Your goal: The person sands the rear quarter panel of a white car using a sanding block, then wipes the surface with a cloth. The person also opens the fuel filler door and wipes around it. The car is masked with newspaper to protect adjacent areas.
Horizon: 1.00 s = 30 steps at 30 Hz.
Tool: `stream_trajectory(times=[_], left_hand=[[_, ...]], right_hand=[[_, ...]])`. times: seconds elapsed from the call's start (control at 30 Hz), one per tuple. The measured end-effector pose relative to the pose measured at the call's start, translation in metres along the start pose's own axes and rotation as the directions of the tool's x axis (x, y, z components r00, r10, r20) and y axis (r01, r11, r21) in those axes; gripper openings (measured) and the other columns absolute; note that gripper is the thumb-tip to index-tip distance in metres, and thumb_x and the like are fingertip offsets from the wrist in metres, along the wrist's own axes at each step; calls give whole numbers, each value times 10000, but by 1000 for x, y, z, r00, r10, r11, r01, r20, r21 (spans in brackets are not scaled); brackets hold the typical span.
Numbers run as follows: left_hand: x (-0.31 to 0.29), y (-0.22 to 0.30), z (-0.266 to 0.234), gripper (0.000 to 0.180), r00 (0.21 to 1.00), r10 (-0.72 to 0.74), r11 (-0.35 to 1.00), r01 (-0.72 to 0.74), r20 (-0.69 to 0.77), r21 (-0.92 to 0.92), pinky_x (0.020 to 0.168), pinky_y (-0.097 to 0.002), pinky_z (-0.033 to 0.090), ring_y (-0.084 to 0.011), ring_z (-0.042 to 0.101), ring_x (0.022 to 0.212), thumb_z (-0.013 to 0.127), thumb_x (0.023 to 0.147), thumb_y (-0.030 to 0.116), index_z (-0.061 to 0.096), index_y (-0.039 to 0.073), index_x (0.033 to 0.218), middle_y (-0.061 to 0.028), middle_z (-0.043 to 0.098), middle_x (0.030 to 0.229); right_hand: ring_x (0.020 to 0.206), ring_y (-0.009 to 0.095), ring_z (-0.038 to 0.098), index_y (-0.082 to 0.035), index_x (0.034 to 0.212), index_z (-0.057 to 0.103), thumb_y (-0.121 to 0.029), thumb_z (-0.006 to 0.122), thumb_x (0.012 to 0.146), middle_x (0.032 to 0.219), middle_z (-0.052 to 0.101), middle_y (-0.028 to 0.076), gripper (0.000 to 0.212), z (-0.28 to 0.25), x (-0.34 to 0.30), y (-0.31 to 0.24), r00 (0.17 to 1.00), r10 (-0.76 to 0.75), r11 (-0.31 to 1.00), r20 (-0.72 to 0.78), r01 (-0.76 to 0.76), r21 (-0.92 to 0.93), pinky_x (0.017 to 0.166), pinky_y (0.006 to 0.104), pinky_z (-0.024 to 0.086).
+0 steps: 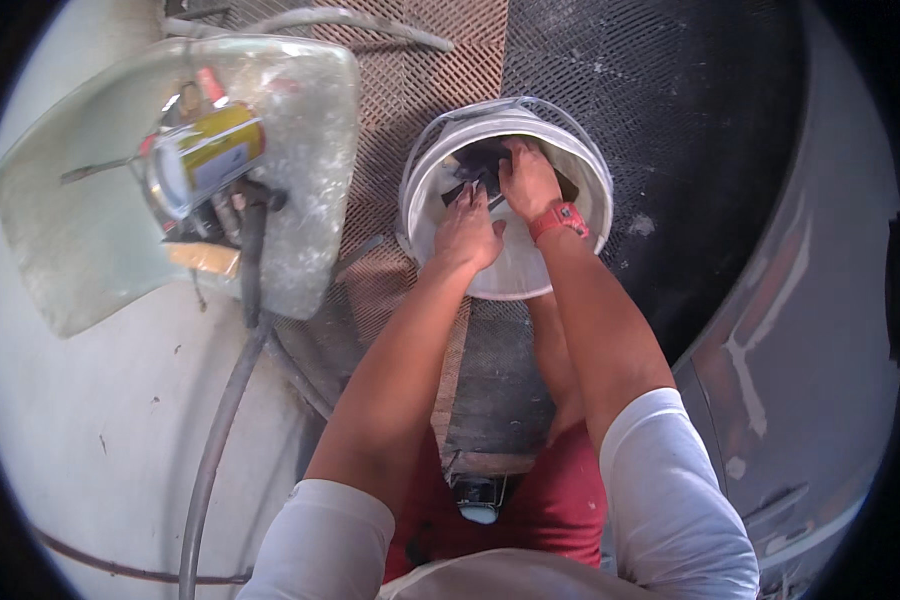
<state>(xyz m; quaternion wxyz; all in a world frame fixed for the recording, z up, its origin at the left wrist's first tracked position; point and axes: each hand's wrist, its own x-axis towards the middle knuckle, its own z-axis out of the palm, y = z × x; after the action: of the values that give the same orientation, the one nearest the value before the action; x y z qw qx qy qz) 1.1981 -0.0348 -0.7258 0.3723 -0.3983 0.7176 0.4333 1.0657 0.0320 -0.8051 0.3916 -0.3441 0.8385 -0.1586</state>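
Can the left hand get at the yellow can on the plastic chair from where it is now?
Probably yes. The left hand is inside the white bucket, and the yellow can lies on the chair to that same side, with nothing between them except the bucket rim.

yellow can [205, 158] on pale chair seat [80, 230], grey hose [220, 420], metal grating [410, 75]

Bucket [506, 200] ahead on mesh mat [410, 90]; both hands inside it, left hand [467, 235] nearer, right hand [528, 180] farther in, on a cloth [480, 160]. Left of bucket, chair [90, 220] bearing a can [205, 158]. Hose [220, 420] below chair.
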Motion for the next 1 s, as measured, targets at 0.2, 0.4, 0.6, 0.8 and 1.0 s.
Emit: stream_trajectory(times=[0.2, 0.4, 0.6, 0.8, 1.0], left_hand=[[126, -22, 37, 773, 1000, -20, 987, 20, -2, 163, 1354, -567, 185, -368, 98, 1688, 524, 1082, 413, 250, 104, 1736, -204, 161, 1812], [184, -49, 34, 693, 967, -127, 976, 82, 221, 202, 1346, -458, 253, -338, 310, 1633, 409, 1074, 401, 349, 119, 1705, -150, 305, 1779], [150, -28, 10, 696, 972, -230, 973, 229, 40, 15, 1285, -490, 370, -389, 440, 1556, 481, 1046, 409, 416, 106, 1669, -227, 440, 1689], [54, -28, 2, 842, 956, 20, 921, -131, -292, -366, 1262, -461, 395, -427, 458, 1533, 692, 1002, 264, 276, 114, 1719, -295, 453, 1654], [-60, 0, -34, 506, 813, 325, 887, -439, -483, -142, 1223, -473, 447, -410, 530, 1472, 775, 868, 28, 641, 95, 1351, -226, 561, 1584]], right_hand=[[1230, 446, 675, -31, 1295, 726, -240, 580, 973, 1305, 736, 232, 411, 95, 73, 65, 954, -293, 911, -58, 261, -319, 1099, 551, 503], [1324, 431, 615, -99, 1314, 738, -350, 595, 1042, 1393, 706, 196, 397, 106, 89, 85, 962, -240, 971, -128, 237, -34, 1138, 549, 467], [1276, 414, 657, -85, 1268, 764, -305, 655, 974, 1322, 741, 210, 383, 68, 77, 47, 989, -106, 994, -100, 105, -15, 1098, 534, 506], [1001, 459, 691, 9, 1094, 619, -32, 664, 936, 1052, 708, 234, 169, -54, -78, -76, 965, -93, 909, -245, 182, 374, 894, 529, 560], [1074, 257, 732, -8, 1126, 623, 5, 606, 1021, 1244, 743, 151, 107, -178, -215, -127, 975, 92, 756, -202, 64, 651, 963, 369, 573]])
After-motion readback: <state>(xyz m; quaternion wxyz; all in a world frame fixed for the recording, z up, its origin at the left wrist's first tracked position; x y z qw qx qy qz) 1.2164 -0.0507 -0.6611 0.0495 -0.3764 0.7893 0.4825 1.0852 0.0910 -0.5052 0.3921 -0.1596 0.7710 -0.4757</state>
